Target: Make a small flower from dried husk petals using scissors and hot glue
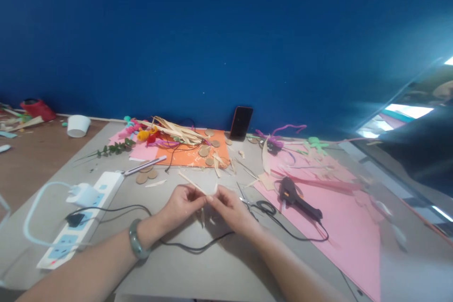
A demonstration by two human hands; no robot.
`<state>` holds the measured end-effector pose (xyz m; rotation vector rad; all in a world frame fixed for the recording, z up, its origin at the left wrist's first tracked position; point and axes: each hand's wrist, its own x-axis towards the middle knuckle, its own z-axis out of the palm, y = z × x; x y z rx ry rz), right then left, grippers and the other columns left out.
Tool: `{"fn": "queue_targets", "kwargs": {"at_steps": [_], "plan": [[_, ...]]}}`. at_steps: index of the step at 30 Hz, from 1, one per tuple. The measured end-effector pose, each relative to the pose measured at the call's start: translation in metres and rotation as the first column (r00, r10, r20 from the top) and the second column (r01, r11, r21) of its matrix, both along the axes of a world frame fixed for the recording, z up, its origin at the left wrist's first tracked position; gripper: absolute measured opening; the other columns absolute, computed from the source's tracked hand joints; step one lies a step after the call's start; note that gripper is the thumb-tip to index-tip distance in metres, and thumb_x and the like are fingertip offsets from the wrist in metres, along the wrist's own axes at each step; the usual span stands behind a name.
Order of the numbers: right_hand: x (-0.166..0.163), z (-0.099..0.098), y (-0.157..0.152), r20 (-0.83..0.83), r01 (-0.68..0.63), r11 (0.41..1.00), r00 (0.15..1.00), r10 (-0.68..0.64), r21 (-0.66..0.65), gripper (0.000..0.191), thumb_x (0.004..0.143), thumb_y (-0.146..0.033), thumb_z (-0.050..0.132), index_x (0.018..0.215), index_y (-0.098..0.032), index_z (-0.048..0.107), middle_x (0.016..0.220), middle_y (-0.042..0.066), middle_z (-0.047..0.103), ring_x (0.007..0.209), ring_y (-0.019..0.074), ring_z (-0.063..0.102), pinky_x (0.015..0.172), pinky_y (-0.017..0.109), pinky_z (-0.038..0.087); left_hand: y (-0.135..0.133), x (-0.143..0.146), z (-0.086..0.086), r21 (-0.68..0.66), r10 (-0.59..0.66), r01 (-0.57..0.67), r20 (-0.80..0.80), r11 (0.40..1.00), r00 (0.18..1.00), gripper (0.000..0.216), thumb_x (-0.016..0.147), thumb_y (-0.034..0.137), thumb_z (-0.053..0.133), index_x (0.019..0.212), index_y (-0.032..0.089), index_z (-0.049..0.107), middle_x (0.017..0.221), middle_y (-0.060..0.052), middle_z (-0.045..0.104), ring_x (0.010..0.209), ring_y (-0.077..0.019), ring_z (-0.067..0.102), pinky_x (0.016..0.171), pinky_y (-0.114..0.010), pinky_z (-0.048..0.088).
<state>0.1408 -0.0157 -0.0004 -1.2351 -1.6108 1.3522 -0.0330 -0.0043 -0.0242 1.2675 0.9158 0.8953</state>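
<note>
My left hand and my right hand meet over the grey table, fingers pinched together on a thin pale straw strip that slants up to the left from between them. A green bangle sits on my left wrist. A pile of the same pale strips lies on an orange sheet further back. Scissors lie just right of my right hand.
A black glue gun rests on a pink sheet, its cable running under my arms. At left is a white power strip with plugs. A phone leans on the blue wall; cardboard discs, pipe cleaners and a white cup lie around.
</note>
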Motion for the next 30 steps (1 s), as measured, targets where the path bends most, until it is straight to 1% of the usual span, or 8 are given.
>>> {"fn": "queue_targets", "kwargs": {"at_steps": [6,11,16,20,25,30], "plan": [[0.002,0.003,0.001,-0.045,-0.012,0.996,0.999,0.008,-0.088,0.046,0.079,-0.059,0.059,0.064,-0.019,0.043,0.055,-0.005,0.045,0.052,0.0090,0.038,0.052,0.023,0.029,-0.001,0.001,-0.005,-0.006,0.017,-0.016,0.066,1.000,0.998,0.032,0.074,0.041,0.071,0.073,0.010,0.065,0.060,-0.002,0.061,0.055,-0.0103,0.053,0.054,-0.022,0.042],[0.001,0.005,0.000,-0.059,-0.012,0.991,0.998,0.005,-0.130,0.045,0.079,-0.058,0.060,0.063,-0.019,0.043,0.052,-0.006,0.047,0.049,0.0081,0.037,0.049,0.022,0.027,-0.002,0.002,-0.005,-0.010,0.006,-0.005,0.076,1.000,0.997,0.031,0.074,0.040,0.071,0.074,0.010,0.066,0.064,-0.003,0.063,0.057,-0.0112,0.054,0.055,-0.022,0.042],[0.000,0.007,-0.001,-0.051,-0.012,0.990,0.999,0.005,-0.139,0.045,0.078,-0.058,0.061,0.063,-0.019,0.045,0.052,-0.005,0.049,0.047,0.0080,0.037,0.048,0.022,0.027,-0.002,0.002,-0.004,-0.021,-0.009,0.010,0.068,1.000,0.998,0.032,0.075,0.041,0.070,0.074,0.010,0.066,0.066,-0.005,0.065,0.058,-0.0124,0.057,0.056,-0.023,0.044],[0.001,0.007,0.000,-0.059,-0.005,0.990,0.998,-0.003,-0.140,0.045,0.078,-0.057,0.061,0.062,-0.019,0.045,0.052,-0.004,0.051,0.049,0.0084,0.039,0.050,0.023,0.029,-0.002,0.001,-0.004,-0.033,-0.011,0.013,0.057,0.999,0.998,0.034,0.074,0.044,0.070,0.077,0.010,0.067,0.068,-0.006,0.067,0.059,-0.0142,0.058,0.056,-0.024,0.046],[0.001,0.003,0.002,-0.074,-0.013,0.987,0.997,0.001,-0.162,0.045,0.077,-0.058,0.062,0.062,-0.019,0.045,0.052,-0.004,0.053,0.048,0.0089,0.042,0.051,0.022,0.030,-0.001,0.001,-0.004,-0.012,-0.011,0.012,0.053,1.000,0.999,0.034,0.075,0.044,0.070,0.075,0.010,0.067,0.066,-0.005,0.066,0.061,-0.0141,0.059,0.058,-0.024,0.046],[0.002,-0.004,0.005,-0.040,-0.006,0.988,0.999,0.000,-0.155,0.045,0.079,-0.058,0.059,0.062,-0.019,0.045,0.051,-0.005,0.051,0.046,0.0082,0.040,0.048,0.022,0.029,0.003,0.002,-0.008,-0.017,0.004,-0.003,0.051,1.000,0.999,0.030,0.074,0.040,0.071,0.076,0.011,0.067,0.069,-0.005,0.069,0.063,-0.0145,0.061,0.061,-0.024,0.046]]}}
